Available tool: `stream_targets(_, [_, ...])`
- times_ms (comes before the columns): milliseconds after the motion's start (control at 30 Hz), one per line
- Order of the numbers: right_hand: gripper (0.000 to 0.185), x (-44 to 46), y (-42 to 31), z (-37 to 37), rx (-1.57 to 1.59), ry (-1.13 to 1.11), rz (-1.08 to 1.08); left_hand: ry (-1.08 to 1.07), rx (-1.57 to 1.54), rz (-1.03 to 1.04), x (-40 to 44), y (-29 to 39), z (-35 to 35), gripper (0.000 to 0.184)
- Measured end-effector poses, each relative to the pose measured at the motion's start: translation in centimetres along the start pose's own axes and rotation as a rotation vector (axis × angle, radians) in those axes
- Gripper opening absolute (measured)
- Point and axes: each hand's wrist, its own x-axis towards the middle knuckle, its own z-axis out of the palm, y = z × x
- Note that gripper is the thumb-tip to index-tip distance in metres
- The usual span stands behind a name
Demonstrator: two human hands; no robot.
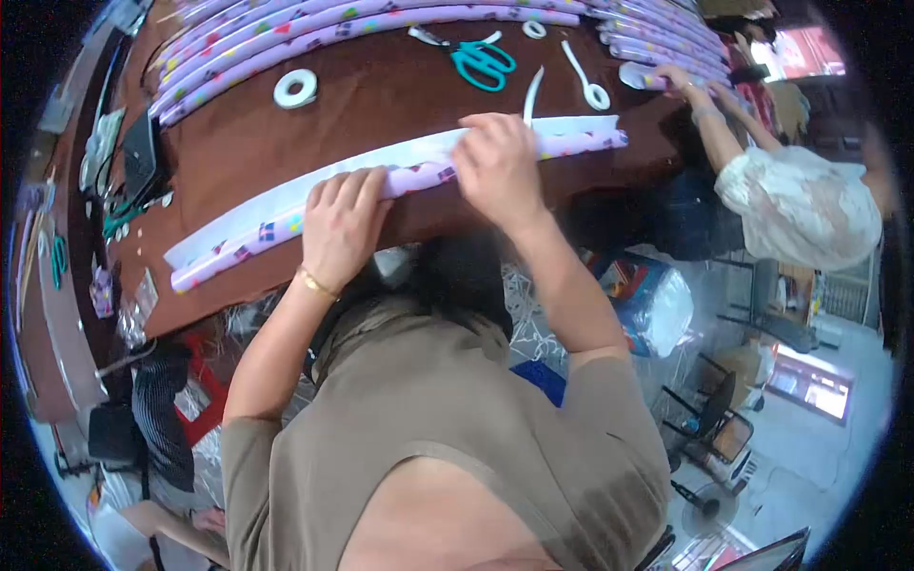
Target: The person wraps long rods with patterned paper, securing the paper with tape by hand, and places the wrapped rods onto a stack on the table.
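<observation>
A lilac roll of wrapping paper [419,178] with printed gift shapes lies lengthwise along the near edge of the brown-covered table [224,143]. Its loose white-backed edge sticks up on the far side. My left hand [341,224], with a bracelet at the wrist, curls its fingers over the roll left of its middle. To the right, my right hand [500,171], slightly blurred, bends its fingers over the same roll near the loose edge. A white strip [533,95] rises just behind my right fingers. Both palms hide parts of the roll.
Teal scissors [483,65], a white tape roll [296,88] and another with a strip pulled out [595,95] lie beyond. Several patterned rolls [381,29] line the back. A co-worker's hand [674,78] touches a roll at right. A black box [145,157] stands left.
</observation>
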Motion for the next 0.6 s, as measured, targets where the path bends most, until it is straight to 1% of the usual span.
stream_targets(67, [0.01,-1.5,4.6,-2.4,-0.119,0.049,0.091,-0.032,0.018,-0.01,-0.1,0.0,-0.4,0.039])
stream_targets(100, [0.009,-2.3,7.2,-4.4,-0.228,-0.032,0.195,-0.031,0.01,-0.004,-0.1,-0.1,-0.6,0.039])
stream_targets(133, [0.009,-3.5,9.4,-6.4,-0.4,-0.037,0.261,-0.053,0.018,-0.015,-0.2,-0.2,-0.9,0.04])
stream_targets(167, [0.012,-5.1,12.2,-8.4,-0.43,-0.029,0.383,-0.077,0.028,-0.027,-0.4,-0.3,-1.1,0.041])
stream_targets(200, [0.02,-6.6,14.0,-10.5,-0.571,-0.053,0.603,-0.083,0.031,-0.027,-0.7,-0.4,-1.3,0.041])
stream_targets(233, [0.026,-9.3,17.2,-12.3,-0.73,-0.034,0.66,-0.084,0.031,-0.026,-0.8,-0.5,-1.5,0.041])
stream_targets(300, [0.025,-11.5,18.8,-15.9,-0.873,-0.199,1.153,-0.103,0.033,-0.039,-1.0,-0.5,-1.9,0.04])
stream_targets(367, [0.027,-13.5,20.6,-17.1,-0.932,-0.341,1.381,-0.108,0.025,-0.042,-0.9,-0.6,-2.0,0.04])
stream_targets(400, [0.028,-13.6,20.5,-17.0,-0.824,-0.323,1.434,-0.108,0.032,-0.051,-0.8,-0.5,-2.0,0.04])
stream_targets(433, [0.028,-13.5,19.7,-16.4,-0.822,-0.261,1.319,-0.111,0.038,-0.06,-0.6,-0.4,-2.0,0.04])
stream_targets(500, [0.027,-14.1,20.9,-13.8,-0.678,-0.072,0.971,-0.121,0.038,-0.067,-0.3,-0.4,-1.7,0.041])
stream_targets(567, [0.027,-11.1,19.2,-10.8,-0.306,0.101,0.658,-0.134,0.041,-0.074,0.0,-0.4,-1.6,0.041])
stream_targets(600, [0.028,-9.1,17.2,-9.6,-0.177,0.08,0.625,-0.14,0.049,-0.072,0.1,-0.2,-1.5,0.042])
